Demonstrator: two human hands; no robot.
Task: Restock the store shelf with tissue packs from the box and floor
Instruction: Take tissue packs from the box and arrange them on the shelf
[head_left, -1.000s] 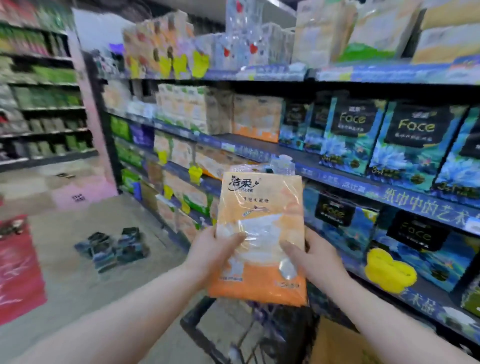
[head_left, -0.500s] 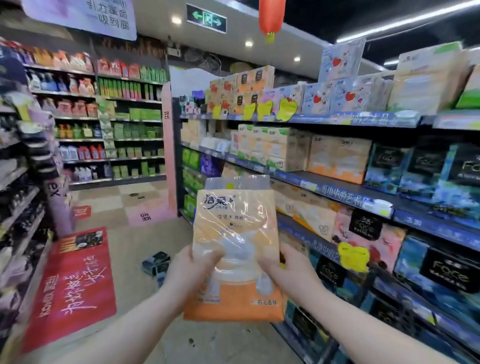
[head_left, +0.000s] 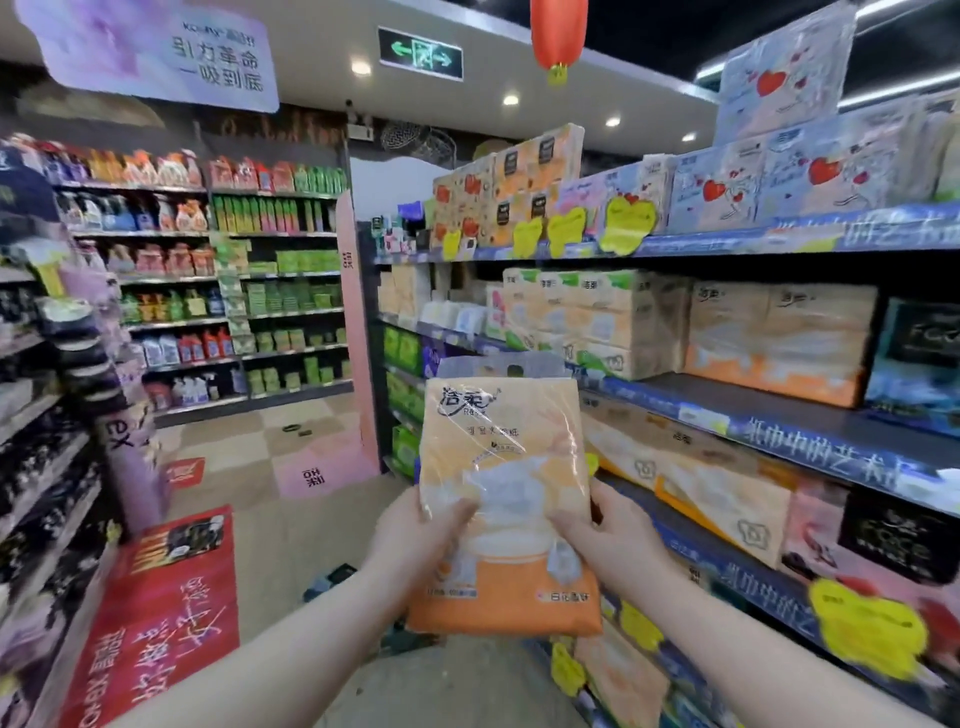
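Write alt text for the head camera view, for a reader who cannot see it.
Two bare hands, the left hand and right hand, hold an orange tissue pack upright in a shop aisle, gripping its lower sides. To the right, shelves carry stocked tissue packs; a red floor mat lies at left.

I see the tissue pack (head_left: 504, 499) upright straight ahead of me, held between my hands, with the left hand (head_left: 415, 535) on its left edge and the right hand (head_left: 610, 535) on its right edge. The store shelf (head_left: 810, 431) runs along my right, its tiers loaded with stacked packs (head_left: 774, 343), and the held pack sits out in the aisle just left of it. A rack (head_left: 57, 426) stands on my left, far shelving (head_left: 270, 312) closes the aisle's end, and loose packs (head_left: 332, 579) lie on the floor (head_left: 291, 519) beneath my left forearm.
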